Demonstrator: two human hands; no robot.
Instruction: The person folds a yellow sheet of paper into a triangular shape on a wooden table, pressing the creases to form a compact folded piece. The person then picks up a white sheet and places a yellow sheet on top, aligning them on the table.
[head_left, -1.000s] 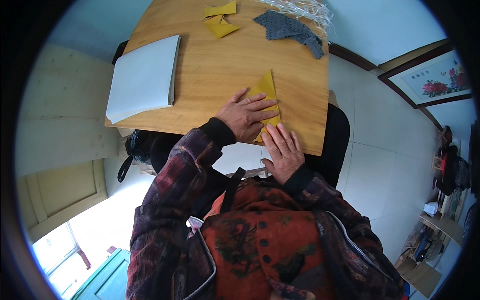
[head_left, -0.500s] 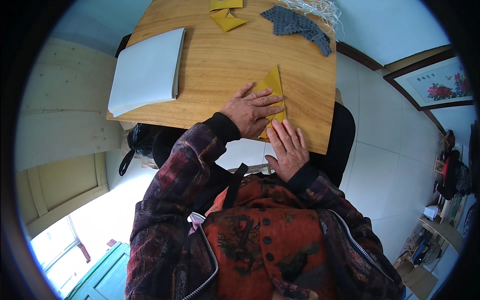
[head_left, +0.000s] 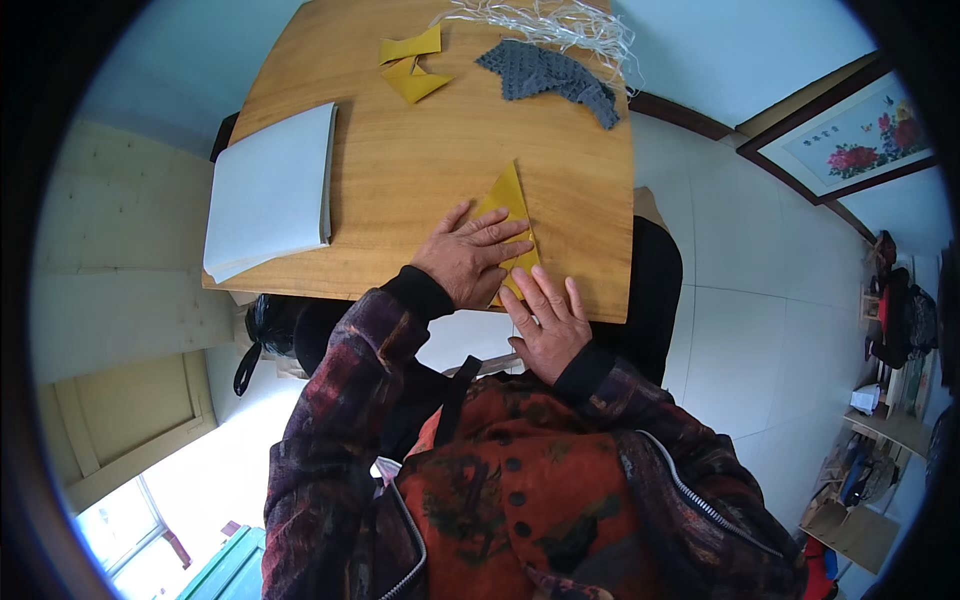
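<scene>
A yellow piece of folded paper (head_left: 512, 190), triangular with its point toward the far side, lies near the front edge of the wooden table (head_left: 400, 200). Across its middle rests my left hand (head_left: 470, 255), palm down with the fingers stretched over the paper. At the paper's near end lies my right hand (head_left: 550, 325), its fingers spread and the fingertips touching the lower edge. Both palms hide part of the paper. Neither hand grips anything.
A stack of white paper sheets (head_left: 270, 185) lies at the table's left. Farther back are folded yellow paper pieces (head_left: 413, 78), a dark grey textured cloth (head_left: 545, 78) and a heap of white shredded strips (head_left: 560, 28). A black plastic bag (head_left: 270, 325) hangs below the left edge.
The whole view has shifted, so the table sits lower and farther left in it. Both hands keep nearly the same place on the yellow paper.
</scene>
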